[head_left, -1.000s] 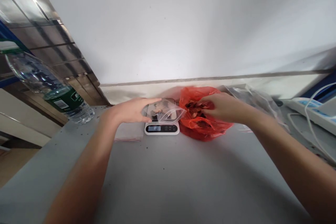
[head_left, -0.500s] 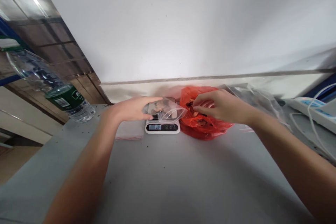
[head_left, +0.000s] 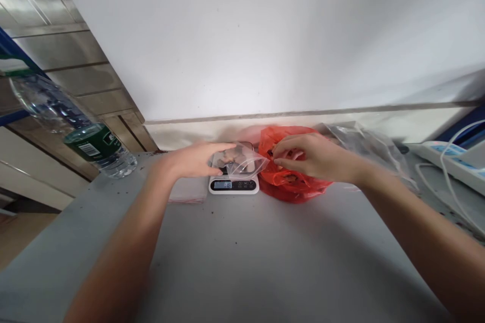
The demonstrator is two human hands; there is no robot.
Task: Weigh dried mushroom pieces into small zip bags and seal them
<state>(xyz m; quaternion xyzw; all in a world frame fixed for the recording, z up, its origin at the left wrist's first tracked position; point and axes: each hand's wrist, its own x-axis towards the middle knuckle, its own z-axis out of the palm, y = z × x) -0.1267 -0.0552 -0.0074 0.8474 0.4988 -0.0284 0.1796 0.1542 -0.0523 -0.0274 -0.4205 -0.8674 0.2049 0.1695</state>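
A small white kitchen scale with a lit display stands on the grey table. On it lies a clear zip bag with brownish dried pieces inside, its mouth facing right. My left hand is at the bag's left side, thumb and fingers apart, with nothing visibly gripped. To the right of the scale, a red plastic bag sits open, showing brown dried pieces. Over its opening hovers my right hand, thumb and fingertips brought together. Whatever lies between those fingertips is too small to make out.
At the left edge stands a clear water bottle with a green label. A stack of flat zip bags lies left of the scale. Behind my right arm are a clear plastic bag and a white device with a cable. A white wall closes the back.
My right hand has shifted slightly left over the red bag, toward the zip bag's mouth. The left hand stays beside the zip bag. The scale's reading looks different.
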